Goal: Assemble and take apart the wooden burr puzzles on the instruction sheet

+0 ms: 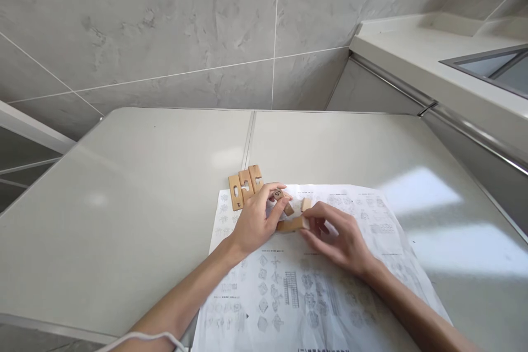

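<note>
My left hand [258, 214] is closed, thumb and fingers curled around a small wooden puzzle piece [278, 194] with a dark mark on its end. Just below its thumb lies a longer wooden puzzle piece [290, 225], low over the printed sheet [289, 308]. The fingers of my right hand [340, 234] pinch that longer piece at its right end. Between the hands sit a short brown wooden piece [289, 209] and a pale wooden block [306, 204]. My fingers partly hide how these pieces touch one another.
Several flat wooden pieces with cut-outs [246, 184] lie side by side beyond my left hand, one marked 2. The sheet rests on a pale folding table [144, 203] with a centre seam. A white cable [144, 335] crosses my left forearm. A counter [433, 60] stands at right.
</note>
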Demonstrator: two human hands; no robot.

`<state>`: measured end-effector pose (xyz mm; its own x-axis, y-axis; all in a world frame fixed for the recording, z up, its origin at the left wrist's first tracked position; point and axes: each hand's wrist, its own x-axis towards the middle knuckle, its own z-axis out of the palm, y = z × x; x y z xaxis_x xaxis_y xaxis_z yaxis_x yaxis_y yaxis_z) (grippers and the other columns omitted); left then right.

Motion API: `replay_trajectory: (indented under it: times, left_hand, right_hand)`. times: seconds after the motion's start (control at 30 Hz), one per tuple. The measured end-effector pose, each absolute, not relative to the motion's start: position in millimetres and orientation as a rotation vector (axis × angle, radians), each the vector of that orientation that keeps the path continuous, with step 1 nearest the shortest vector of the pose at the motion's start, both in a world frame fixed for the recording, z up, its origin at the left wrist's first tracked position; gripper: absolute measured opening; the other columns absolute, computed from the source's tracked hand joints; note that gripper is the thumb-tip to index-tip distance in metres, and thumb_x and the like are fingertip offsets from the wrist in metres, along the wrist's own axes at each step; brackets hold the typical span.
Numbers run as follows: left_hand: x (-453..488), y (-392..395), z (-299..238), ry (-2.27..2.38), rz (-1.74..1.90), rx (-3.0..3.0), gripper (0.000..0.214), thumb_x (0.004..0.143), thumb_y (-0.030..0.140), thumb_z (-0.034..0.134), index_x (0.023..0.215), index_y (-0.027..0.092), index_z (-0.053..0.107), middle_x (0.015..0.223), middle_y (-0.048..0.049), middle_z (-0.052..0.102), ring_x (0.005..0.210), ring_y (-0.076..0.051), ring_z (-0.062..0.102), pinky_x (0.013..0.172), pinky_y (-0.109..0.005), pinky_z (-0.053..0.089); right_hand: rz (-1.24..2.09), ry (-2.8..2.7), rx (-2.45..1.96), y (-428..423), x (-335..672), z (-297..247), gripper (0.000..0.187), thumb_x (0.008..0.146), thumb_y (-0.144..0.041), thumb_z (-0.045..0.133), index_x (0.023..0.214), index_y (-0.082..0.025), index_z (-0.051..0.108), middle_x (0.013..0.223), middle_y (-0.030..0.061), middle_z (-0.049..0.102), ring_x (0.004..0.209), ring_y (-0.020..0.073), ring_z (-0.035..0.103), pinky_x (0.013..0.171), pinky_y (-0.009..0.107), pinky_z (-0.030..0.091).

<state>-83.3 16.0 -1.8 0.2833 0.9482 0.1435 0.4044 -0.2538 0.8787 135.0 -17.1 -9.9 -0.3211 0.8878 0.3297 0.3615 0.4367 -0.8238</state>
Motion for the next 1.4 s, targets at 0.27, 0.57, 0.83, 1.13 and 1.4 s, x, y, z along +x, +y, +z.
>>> replay_trajectory:
  times: [0.27, 0.57, 0.83, 1.13, 1.4]
  left_hand:
    - [-83.2, 16.4, -4.1, 1.161, 0.720, 2.077, 0.032, 0.115, 0.043, 0.041, 0.129, 0.024, 0.062, 0.096, -0.0026, 0.075, 0.082, -0.019, 0.072, 0.082, -0.037, 0.059]
    - [-82.7, 15.2, -11.8, 1.035, 0.793, 2.343, 0.024, 0.113, 0.030, 0.049, 0.132, 0.021, 0.060, 0.128, -0.0101, 0.070, 0.122, -0.026, 0.065, 0.105, -0.047, 0.056]
    - [-82.7, 15.0, -10.6, 0.831, 0.739, 2.438, 0.075, 0.099, 0.061, 0.068, 0.158, 0.024, 0.039, 0.156, -0.0164, 0.057, 0.150, -0.034, 0.050, 0.122, -0.057, 0.048]
    - [-83.7, 12.8, -9.4, 0.848, 0.708, 2.439, 0.090, 0.090, 0.059, 0.081, 0.158, 0.025, 0.033, 0.158, -0.0197, 0.052, 0.145, -0.037, 0.055, 0.116, -0.059, 0.053]
    - [-90.1, -8.2, -1.0, 0.977, 0.756, 2.353, 0.050, 0.099, 0.036, 0.075, 0.139, 0.026, 0.048, 0.136, -0.0102, 0.068, 0.122, -0.027, 0.067, 0.104, -0.049, 0.059]
  right_hand:
    - [0.942, -1.334, -1.417, -3.1, 151.3, -11.6, 0.035, 0.106, -0.045, 0.051, 0.078, -0.024, 0.054, 0.064, -0.0022, 0.052, 0.056, 0.0157, 0.048, 0.052, 0.027, 0.043]
    - [0.678, -1.653, -1.636, -3.9, 143.7, -18.3, 0.031, 0.104, -0.051, 0.057, 0.089, -0.024, 0.060, 0.065, -0.0023, 0.063, 0.056, 0.0168, 0.057, 0.055, 0.028, 0.047]
    - [0.570, -1.864, -1.594, -3.0, 144.0, -23.0, 0.033, 0.108, -0.049, 0.053, 0.120, -0.023, 0.069, 0.072, -0.0013, 0.069, 0.055, 0.0168, 0.061, 0.056, 0.029, 0.050]
    - [0.700, -2.016, -1.323, -9.8, 136.8, -20.8, 0.038, 0.109, -0.035, 0.052, 0.143, -0.023, 0.062, 0.085, 0.0018, 0.076, 0.066, 0.0190, 0.070, 0.063, 0.032, 0.056]
    - [0.933, -2.092, -1.112, -15.3, 130.7, -6.3, 0.026, 0.111, -0.032, 0.051, 0.131, -0.025, 0.067, 0.091, 0.0032, 0.074, 0.071, 0.0185, 0.067, 0.066, 0.031, 0.054]
